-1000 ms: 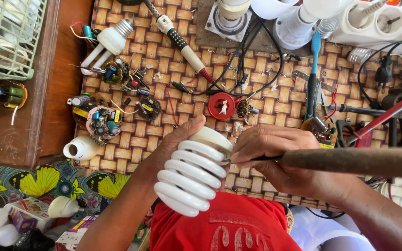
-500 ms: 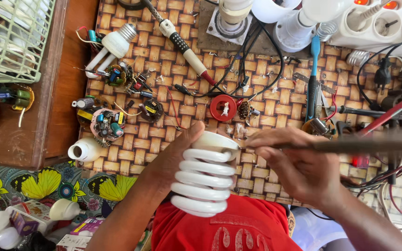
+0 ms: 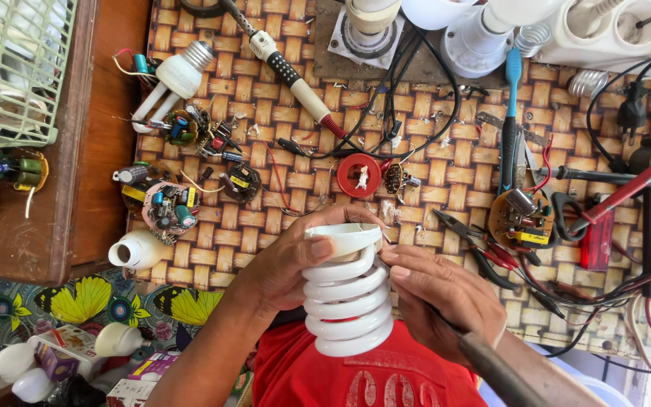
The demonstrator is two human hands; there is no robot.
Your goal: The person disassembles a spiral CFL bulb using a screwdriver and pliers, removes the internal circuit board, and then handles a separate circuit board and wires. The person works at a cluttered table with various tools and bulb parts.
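My left hand (image 3: 284, 265) grips a white spiral lamp (image 3: 346, 305) by its white base end, holding it over my red-clothed lap at the near edge of a woven mat (image 3: 265, 113). Thumb and fingers wrap the base. My right hand (image 3: 438, 295) rests its fingertips against the right side of the spiral. It is closed on a dark brown tool handle (image 3: 500, 371) that slants down to the lower right. The tool's tip is hidden behind the hand.
Scattered on the mat are round circuit boards (image 3: 169, 207), a red ring (image 3: 359, 175), a red-tipped probe tool (image 3: 295, 71), a blue toothbrush (image 3: 510, 113), pliers (image 3: 476, 252), wires and lamp parts. A green wire basket (image 3: 9, 68) sits at the left, with white sockets (image 3: 619, 30) at the far right.
The tool handle swung from pointing right across the mat to slanting down to the lower right. The lamp turned more upright, and both hands shifted slightly right.
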